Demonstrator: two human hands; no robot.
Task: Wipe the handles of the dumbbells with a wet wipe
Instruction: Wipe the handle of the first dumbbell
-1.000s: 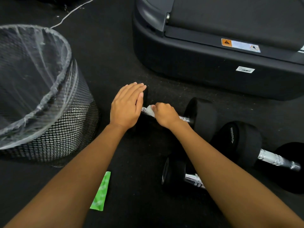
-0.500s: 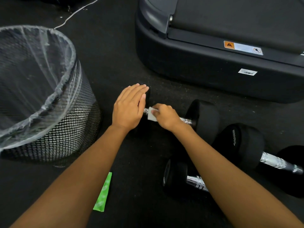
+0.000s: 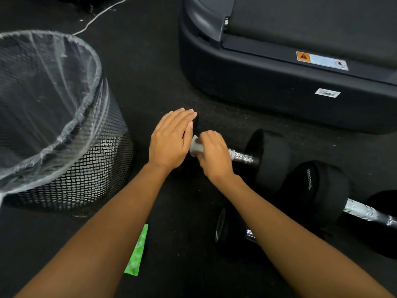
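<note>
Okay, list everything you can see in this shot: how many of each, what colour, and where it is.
dumbbells: three, black heads and silver handles, on the floor from centre to right; the nearest is partly hidden.
wet wipe: one, whitish, wrapped on the handle of the farthest dumbbell.
green packet: one, green, on the floor, lower centre.
mesh bin: one, black with a clear liner, left.
treadmill: one, black, top right.
cable: one, white, top left.
left hand: one, flat on that dumbbell's left end.
right hand: one, gripping the wet wipe around the handle.
</note>
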